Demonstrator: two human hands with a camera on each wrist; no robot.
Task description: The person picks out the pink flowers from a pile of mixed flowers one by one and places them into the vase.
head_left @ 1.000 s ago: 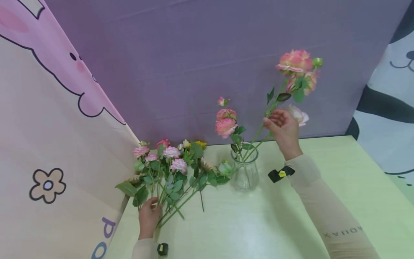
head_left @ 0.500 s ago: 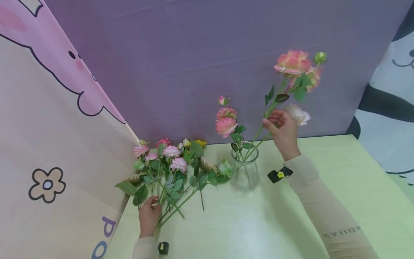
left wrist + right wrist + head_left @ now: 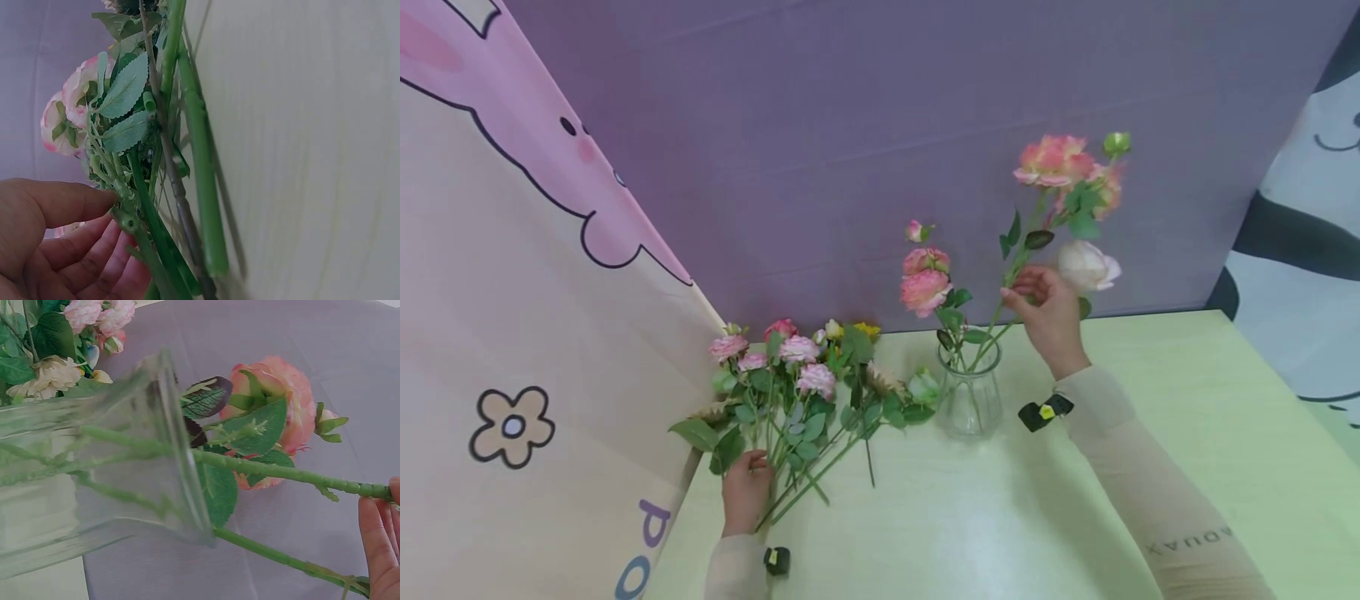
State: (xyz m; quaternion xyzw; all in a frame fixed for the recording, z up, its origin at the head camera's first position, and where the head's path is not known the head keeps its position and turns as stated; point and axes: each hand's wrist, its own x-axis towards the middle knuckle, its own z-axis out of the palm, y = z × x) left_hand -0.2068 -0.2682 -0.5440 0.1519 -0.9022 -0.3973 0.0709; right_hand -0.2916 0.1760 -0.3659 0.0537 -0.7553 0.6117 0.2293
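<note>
My right hand point(image 3: 1048, 321) pinches the green stem of a coral-pink artificial flower point(image 3: 1056, 161), whose lower end stands inside the glass vase point(image 3: 970, 408). In the right wrist view the pinched stem point(image 3: 281, 472) slants out past the vase's rim point(image 3: 187, 462). A white flower point(image 3: 1084, 265) leans to the right behind that hand, and coral-pink blooms point(image 3: 925, 292) on another stem lean left from the vase. My left hand point(image 3: 747, 492) is at the lower stems of the heaped flowers; in the left wrist view its thumb and fingers hold a green stem point(image 3: 144, 244).
Pink roses point(image 3: 799, 350), a yellow flower point(image 3: 867, 332) and a pale green bloom point(image 3: 922, 387) lie heaped at the table's left back. A purple cloth point(image 3: 820, 167) hangs behind the table point(image 3: 940, 517). A printed cloth point(image 3: 587, 350) borders the left side.
My right hand has come down and slightly left with the coral-pink flower, so its blooms sit lower. More of the white flower shows. The left hand has edged slightly forward.
</note>
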